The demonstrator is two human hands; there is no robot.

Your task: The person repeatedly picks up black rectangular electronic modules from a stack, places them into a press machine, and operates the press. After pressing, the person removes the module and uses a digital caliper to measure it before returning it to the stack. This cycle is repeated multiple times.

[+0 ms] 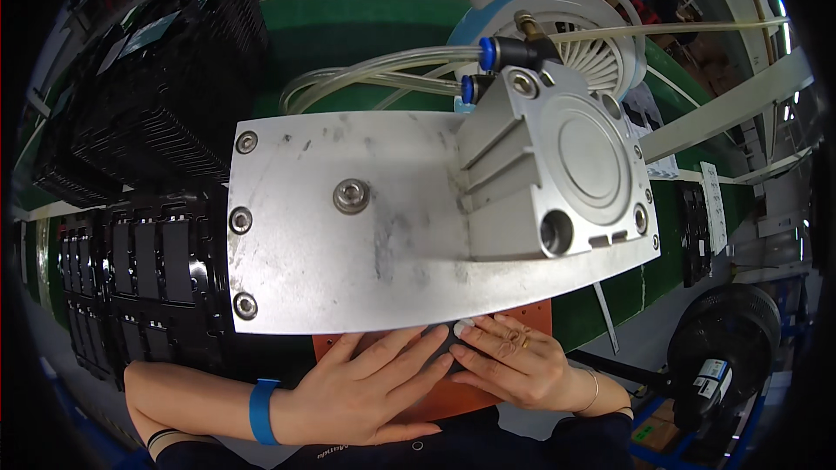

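My left hand [374, 387] lies flat, fingers spread, on an orange-brown board [488, 396] under a large metal press plate [348, 235]. A blue band circles its wrist. My right hand [522, 361] rests beside it on the same board, fingertips touching a small dark part between both hands; a ring and a thin bracelet show. The plate hides the far part of the board and the fingertips' surroundings. A pneumatic cylinder [566, 165] with blue fittings and clear hoses sits on the plate.
Black plastic trays [148, 278] lie at the left, with taller stacks [165, 87] behind them. A white fan [592, 43] stands behind the cylinder on green matting. A black fan [727, 339] sits at the lower right.
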